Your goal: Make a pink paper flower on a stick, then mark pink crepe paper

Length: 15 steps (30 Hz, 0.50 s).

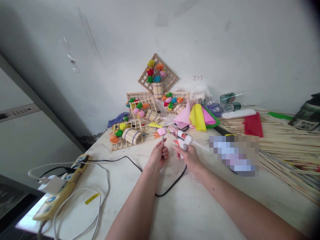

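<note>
My left hand (160,152) is closed around the stem of a small pink paper flower (162,131), held upright above the table. Just to its right, my right hand (188,155) grips a white hot glue gun (183,141) by its handle. The gun's patterned front end points left, close to the flower; I cannot tell whether they touch. A clear glue stick (201,146) sticks out of its back. Beyond the hands lie stick-lattice panels (127,136) carrying colourful paper flowers and small stick baskets.
A yellow power strip (62,188) with white and black cables stands at the left. Folded yellow paper (198,117) and a red sheet (253,124) lie at the back. Many thin wooden sticks (280,143) cover the right side. Plastic bottles (227,97) rest by the wall.
</note>
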### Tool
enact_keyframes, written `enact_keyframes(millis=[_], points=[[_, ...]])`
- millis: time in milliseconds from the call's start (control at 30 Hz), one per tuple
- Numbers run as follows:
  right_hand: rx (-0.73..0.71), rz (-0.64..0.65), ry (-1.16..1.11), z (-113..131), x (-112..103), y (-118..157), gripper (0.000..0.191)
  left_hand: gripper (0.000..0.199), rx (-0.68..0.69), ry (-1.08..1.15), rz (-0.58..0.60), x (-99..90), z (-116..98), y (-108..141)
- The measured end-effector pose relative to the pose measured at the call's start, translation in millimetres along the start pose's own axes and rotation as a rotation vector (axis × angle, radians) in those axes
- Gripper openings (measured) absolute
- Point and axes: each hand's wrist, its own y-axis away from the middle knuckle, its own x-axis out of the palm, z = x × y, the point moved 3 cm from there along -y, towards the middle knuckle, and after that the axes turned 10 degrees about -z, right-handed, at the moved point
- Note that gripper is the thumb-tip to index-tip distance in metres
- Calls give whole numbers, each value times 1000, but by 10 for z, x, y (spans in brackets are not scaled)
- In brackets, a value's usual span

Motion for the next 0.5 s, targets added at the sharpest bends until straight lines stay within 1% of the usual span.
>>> enact_keyframes(millis=[100,167,233,367,500], points=[[19,-17,0,-52,-23,2,30,16,-51,66,9,10,-23,7],[46,-20,-13,-100,-38,-4,30,12,-58,90,10,20,-34,11],[65,-12,-23,-144,-52,-14,32,11,-34,88,-6,28,-40,17],[113,14,-24,-216,-72,-41,37,11,52,19,-45,24,-39,16],[106,34,13,-242,-68,-52,43,11,116,-32,-47,-11,-25,-24]])
